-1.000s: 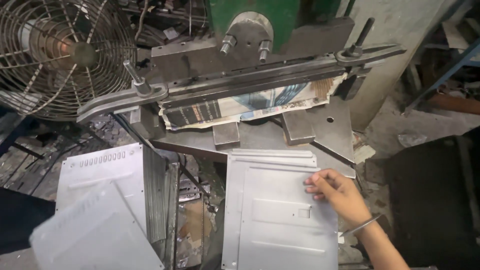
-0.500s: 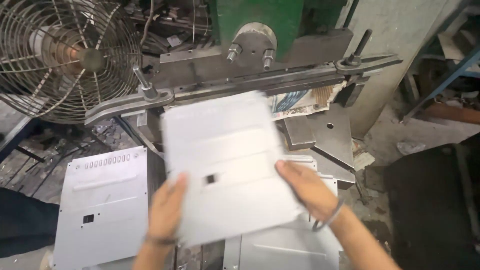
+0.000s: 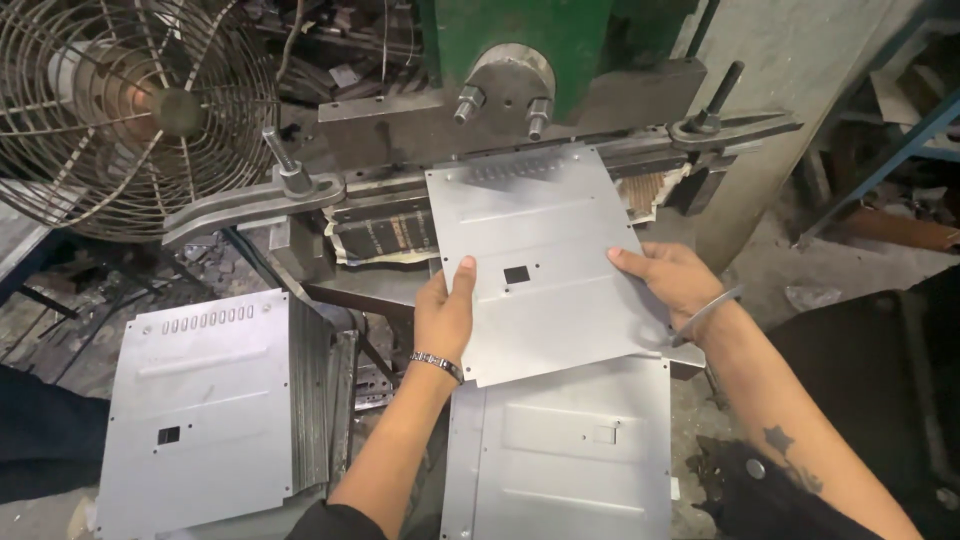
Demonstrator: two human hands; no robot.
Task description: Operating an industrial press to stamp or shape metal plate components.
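I hold a flat grey metal sheet (image 3: 545, 260) with a small square hole and a row of slots along its far edge. My left hand (image 3: 445, 310) grips its left edge, and my right hand (image 3: 668, 283) grips its right edge. The sheet's far edge lies under the clamp bar (image 3: 330, 195) of the green press machine (image 3: 520, 45). Below it lies another metal sheet (image 3: 565, 460) on a stack at the lower middle.
A stack of punched metal sheets (image 3: 195, 395) stands at the lower left, with upright sheets (image 3: 320, 390) beside it. A wire-caged fan (image 3: 120, 105) fills the upper left. Scrap and a blue frame (image 3: 890, 150) lie at the right.
Both hands lifted a sheet off the lower stack and carried it forward and up into the press, where it now lies steadier and farther in.
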